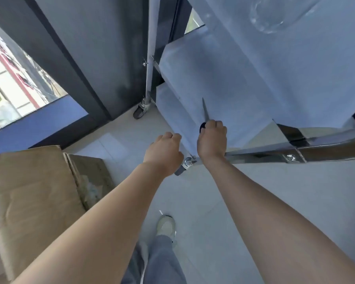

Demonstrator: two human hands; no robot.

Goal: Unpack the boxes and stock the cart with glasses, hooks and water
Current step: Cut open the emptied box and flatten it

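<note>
A steel cart (pixel 223 83) with several shelves fills the upper right of the head view. A clear glass (pixel 275 13) stands on its top shelf. My right hand (pixel 212 138) grips a knife (pixel 205 110) by its black handle, blade pointing away over a lower shelf. My left hand (pixel 165 151) is curled into a loose fist beside the cart's near corner and holds nothing that I can see. An open cardboard box (pixel 35 193) sits on the floor at the lower left, with crumpled clear wrapping (pixel 91 187) inside it.
The cart stands on castor wheels (pixel 140 110) against a dark wall panel (pixel 86 58). A window (pixel 10 78) is at the far left. My foot (pixel 166 226) is on the pale tiled floor between the box and the cart.
</note>
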